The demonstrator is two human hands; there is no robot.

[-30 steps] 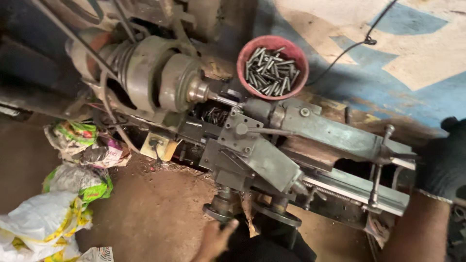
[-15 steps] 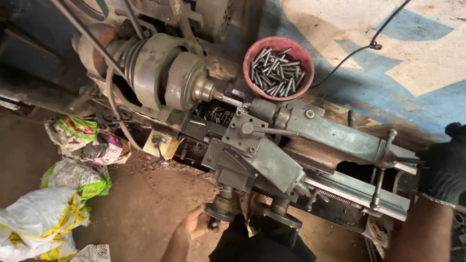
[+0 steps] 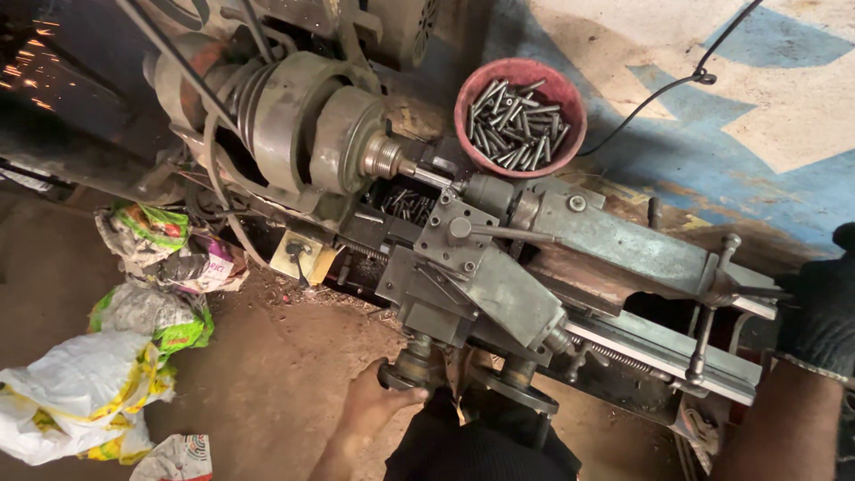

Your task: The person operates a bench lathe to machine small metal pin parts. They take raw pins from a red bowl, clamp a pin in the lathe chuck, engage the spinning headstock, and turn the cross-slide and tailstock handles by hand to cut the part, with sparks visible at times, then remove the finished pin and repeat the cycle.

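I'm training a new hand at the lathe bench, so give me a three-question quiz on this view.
1. True or false: the red bowl behind the lathe is empty.
2. What does the left hand grip: A) the handwheel at the front of the carriage, B) the black cable, C) a plastic bag?
3. What covers the right hand, and what is it near?

Key:
1. False; it holds many metal pins.
2. A.
3. A dark glove; it is at the lathe's tailstock end, by the lever handles. Whether it grips anything cannot be told.
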